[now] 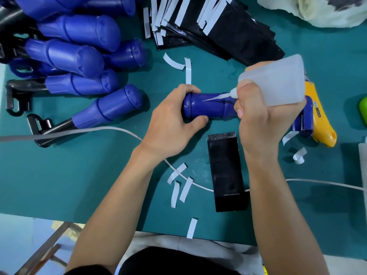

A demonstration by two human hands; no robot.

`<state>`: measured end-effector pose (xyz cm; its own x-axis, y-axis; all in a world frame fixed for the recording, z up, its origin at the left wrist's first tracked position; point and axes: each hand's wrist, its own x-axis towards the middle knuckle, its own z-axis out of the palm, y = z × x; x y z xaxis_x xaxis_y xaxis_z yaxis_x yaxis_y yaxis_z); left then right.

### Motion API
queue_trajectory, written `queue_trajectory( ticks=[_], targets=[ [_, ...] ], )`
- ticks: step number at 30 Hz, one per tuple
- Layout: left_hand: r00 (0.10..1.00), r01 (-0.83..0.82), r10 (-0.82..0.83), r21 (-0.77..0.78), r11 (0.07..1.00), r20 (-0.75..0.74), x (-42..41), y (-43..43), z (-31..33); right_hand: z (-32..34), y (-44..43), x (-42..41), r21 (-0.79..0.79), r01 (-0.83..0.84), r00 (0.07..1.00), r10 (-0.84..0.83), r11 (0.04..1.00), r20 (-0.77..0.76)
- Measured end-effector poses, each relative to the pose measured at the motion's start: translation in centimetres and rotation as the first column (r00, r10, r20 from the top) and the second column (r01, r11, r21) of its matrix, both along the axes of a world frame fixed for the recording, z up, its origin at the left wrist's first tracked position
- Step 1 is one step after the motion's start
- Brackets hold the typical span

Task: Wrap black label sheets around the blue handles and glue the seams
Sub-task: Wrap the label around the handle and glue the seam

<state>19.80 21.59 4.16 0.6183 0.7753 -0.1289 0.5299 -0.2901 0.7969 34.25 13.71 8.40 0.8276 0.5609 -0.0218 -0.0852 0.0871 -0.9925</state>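
My left hand (174, 124) is clamped on the blue handle (208, 106): the fingers curl over its far side and the thumb presses its near side, close to the capped left end. The handle lies sideways over the middle of the green mat (79, 185); I cannot tell whether it rests on it. My right hand (258, 120) has its fingers wrapped tight round a translucent glue bottle (278, 80), tipped so that its thin nozzle (216, 97) points left and down, with the tip touching the top of the handle's barrel.

Just nearer than the handle, between my forearms, one black label sheet (226, 171) lies flat. A white cable (99, 131) crosses the mat from the left, passing beneath my left wrist and on to the right. White backing strips (182, 187) lie scattered around. A yellow glue gun (317, 116) lies just right of my right hand. At far left is a pile of blue handles (79, 56), and at the far middle a stack of black sheets (228, 32).
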Motion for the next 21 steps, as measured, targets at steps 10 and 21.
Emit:
queue_trajectory(
  ticks=[10,21],
  targets=[
    [1.0,-0.005,0.005,-0.004,1.0,-0.006,0.1,0.0,0.2,0.3,-0.3,0.5,0.016,0.016,1.0,-0.016,1.0,0.022],
    [1.0,-0.001,0.001,-0.017,1.0,-0.011,0.0,-0.1,0.3,1.6,-0.7,0.7,-0.006,0.036,0.998,-0.035,0.999,0.052]
  ],
)
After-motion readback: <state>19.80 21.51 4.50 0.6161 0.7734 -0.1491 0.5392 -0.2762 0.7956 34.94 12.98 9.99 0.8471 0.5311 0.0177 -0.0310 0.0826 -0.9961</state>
